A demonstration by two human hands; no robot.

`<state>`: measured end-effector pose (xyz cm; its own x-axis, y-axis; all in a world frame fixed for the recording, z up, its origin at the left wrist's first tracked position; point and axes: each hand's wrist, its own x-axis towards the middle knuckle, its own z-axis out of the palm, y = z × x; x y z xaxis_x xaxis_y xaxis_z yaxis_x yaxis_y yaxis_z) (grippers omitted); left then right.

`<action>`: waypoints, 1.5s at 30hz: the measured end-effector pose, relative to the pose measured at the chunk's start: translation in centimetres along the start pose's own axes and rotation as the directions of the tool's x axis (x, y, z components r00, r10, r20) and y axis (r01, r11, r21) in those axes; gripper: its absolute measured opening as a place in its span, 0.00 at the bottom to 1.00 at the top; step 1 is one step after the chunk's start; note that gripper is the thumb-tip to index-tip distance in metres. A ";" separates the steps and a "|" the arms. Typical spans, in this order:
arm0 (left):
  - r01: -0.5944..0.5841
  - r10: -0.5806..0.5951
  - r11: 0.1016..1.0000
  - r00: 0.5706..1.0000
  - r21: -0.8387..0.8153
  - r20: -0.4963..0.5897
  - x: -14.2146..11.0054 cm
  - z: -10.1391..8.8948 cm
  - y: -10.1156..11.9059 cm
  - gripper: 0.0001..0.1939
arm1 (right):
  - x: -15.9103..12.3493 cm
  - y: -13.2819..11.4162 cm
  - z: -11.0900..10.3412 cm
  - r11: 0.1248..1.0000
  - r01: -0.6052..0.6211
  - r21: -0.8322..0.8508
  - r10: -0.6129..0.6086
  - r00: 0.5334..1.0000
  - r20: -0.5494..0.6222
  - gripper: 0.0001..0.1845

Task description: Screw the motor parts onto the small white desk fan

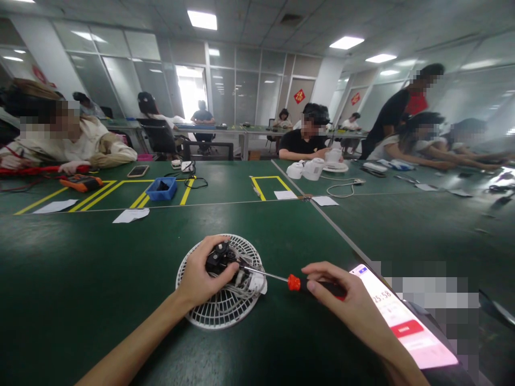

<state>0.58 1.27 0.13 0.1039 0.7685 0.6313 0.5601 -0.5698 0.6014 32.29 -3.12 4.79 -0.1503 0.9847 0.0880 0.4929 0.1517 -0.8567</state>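
Table [100, 268]: left hand [199, 277] holding black assembly [215, 259], right hand [349, 296] (fingers curled) screwdriver [294, 282].

Grey ceiling [257, 21], bright lights [202, 20], glass walls [223, 91] at the back, glowing doorway [192, 88], white pillar [332, 72], black chair [156, 135], green surface [100, 289]

Both hands engaged mid-frame, apart, bare forearms in from below.
Left hand [197, 279]: curled in a grip, back of hand up, index finger arched over the top, left thumb [225, 276] reaching across below; left forearm [140, 338] slants up from lower left. Right hand [350, 292]: fingers loosely bent, pointing left, right thumb [324, 299] below them; right forearm [396, 354] angles up from lower right.
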 end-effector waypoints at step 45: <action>-0.048 0.048 0.999 0.999 -0.013 0.013 0.2 0.1 -0.2 0.27 | 0.6 -0.6 0.6 0.912 -0.339 0.231 0.293 0.933 0.209 0.28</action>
<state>0.59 1.57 0.02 0.1417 0.7440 0.6530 0.5435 -0.6098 0.5768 31.46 -2.66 5.04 -0.1747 0.9453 -0.2754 0.3022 -0.2147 -0.9287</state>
